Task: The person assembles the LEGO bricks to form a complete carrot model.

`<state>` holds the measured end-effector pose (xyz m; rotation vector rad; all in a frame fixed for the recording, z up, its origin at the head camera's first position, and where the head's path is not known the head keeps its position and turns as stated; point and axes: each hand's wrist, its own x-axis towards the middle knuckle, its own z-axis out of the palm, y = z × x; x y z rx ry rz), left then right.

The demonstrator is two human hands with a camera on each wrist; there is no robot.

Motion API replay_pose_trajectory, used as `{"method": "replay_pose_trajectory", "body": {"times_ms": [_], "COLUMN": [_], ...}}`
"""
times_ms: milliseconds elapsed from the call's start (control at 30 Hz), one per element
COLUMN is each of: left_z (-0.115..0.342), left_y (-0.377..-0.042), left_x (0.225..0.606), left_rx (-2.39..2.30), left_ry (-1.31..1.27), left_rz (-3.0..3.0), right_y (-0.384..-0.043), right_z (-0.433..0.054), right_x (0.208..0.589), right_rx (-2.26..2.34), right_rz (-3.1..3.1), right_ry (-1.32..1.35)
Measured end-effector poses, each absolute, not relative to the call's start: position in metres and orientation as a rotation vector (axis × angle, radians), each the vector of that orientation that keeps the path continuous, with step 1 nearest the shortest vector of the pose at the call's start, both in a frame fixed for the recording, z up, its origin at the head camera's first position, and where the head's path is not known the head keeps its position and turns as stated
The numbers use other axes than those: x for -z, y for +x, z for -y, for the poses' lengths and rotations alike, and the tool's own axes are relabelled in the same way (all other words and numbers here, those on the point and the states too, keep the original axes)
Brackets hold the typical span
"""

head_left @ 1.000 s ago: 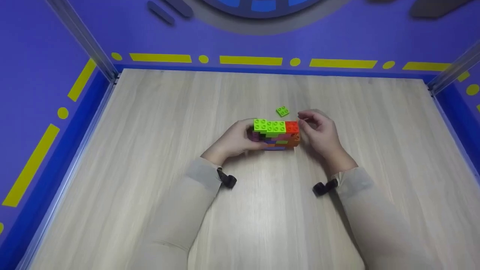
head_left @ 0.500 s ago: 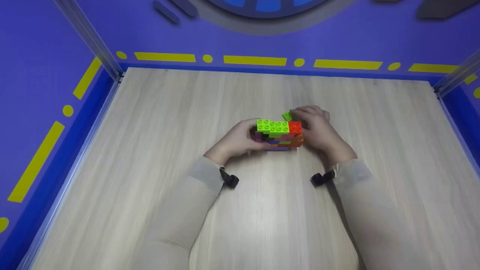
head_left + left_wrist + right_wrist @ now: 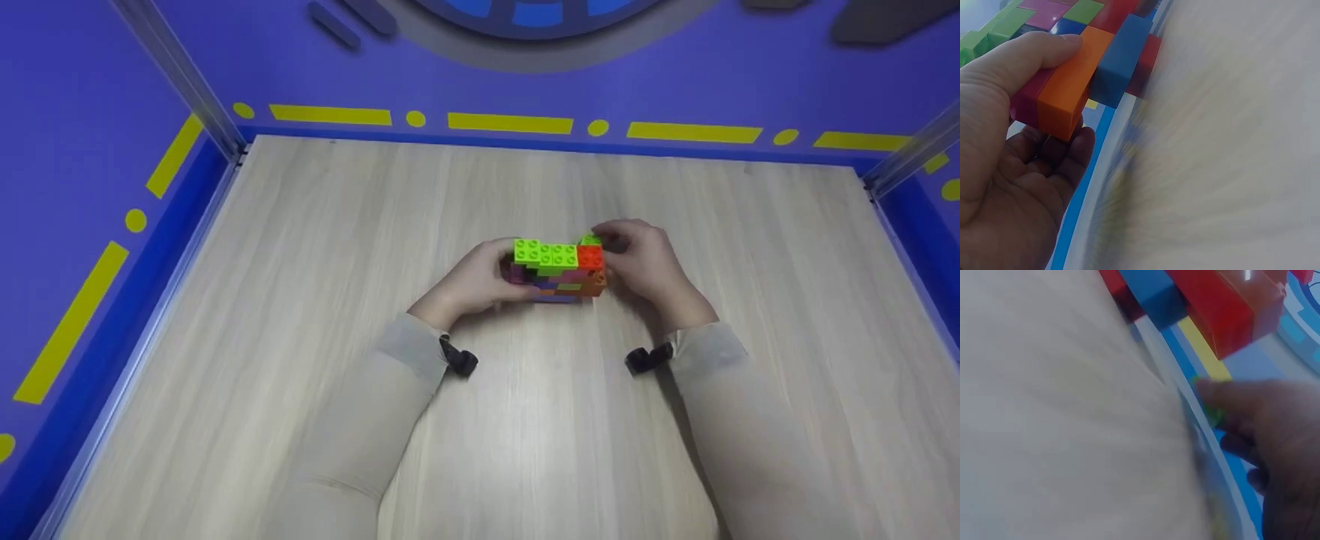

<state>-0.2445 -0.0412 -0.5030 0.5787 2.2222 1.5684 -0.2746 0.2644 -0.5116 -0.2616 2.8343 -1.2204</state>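
A wall of stacked toy building bricks (image 3: 556, 256) stands upright on the table, with bright green and red studded bricks along its top. My left hand (image 3: 478, 279) grips its left end, thumb on the near face and fingers behind. In the left wrist view the thumb lies by an orange brick (image 3: 1075, 79), with a blue brick (image 3: 1120, 62) beside it. My right hand (image 3: 642, 259) is just beyond the wall's right end and pinches a small green brick (image 3: 591, 239), partly hidden behind the red top brick (image 3: 590, 257). Fingers mostly cover that green brick in the right wrist view.
The pale wooden table (image 3: 525, 420) spreads around both hands. A blue panel (image 3: 525, 90) with yellow marks rises behind it, and another panel (image 3: 67, 187) stands at the left. Black wrist cameras (image 3: 461, 363) sit on both sleeves.
My right hand reached the loose green brick on the table behind the wall, took it between the fingers, and drew it right and nearer. The left hand keeps its grip on the wall.
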Motion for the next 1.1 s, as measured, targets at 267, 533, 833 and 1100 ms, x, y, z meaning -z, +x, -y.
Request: {"method": "replay_pose_trajectory", "body": {"times_ms": [267, 533, 833, 1100], "left_z": [0.042, 0.042, 0.041, 0.040], "left_y": [-0.245, -0.244, -0.244, -0.244], "left_x": [0.502, 0.503, 0.503, 0.503], "left_rx": [-1.554, -1.530, -1.544, -1.533], "left_ry": [0.589, 0.583, 0.597, 0.591], "left_rz": [-2.260, -2.289, -2.295, -2.302], "right_y": [-0.271, -0.263, -0.257, -0.254], "right_z": [-0.266, -0.271, -0.272, -0.274], "right_x": [0.496, 0.487, 0.486, 0.480], "right_rx": [1.606, 1.968, 2.221, 2.151], "right_rz": [-2.660, -2.417, -1.973, -1.907], "right_ry": [-0.317, -0.363, -0.674, -0.780]}}
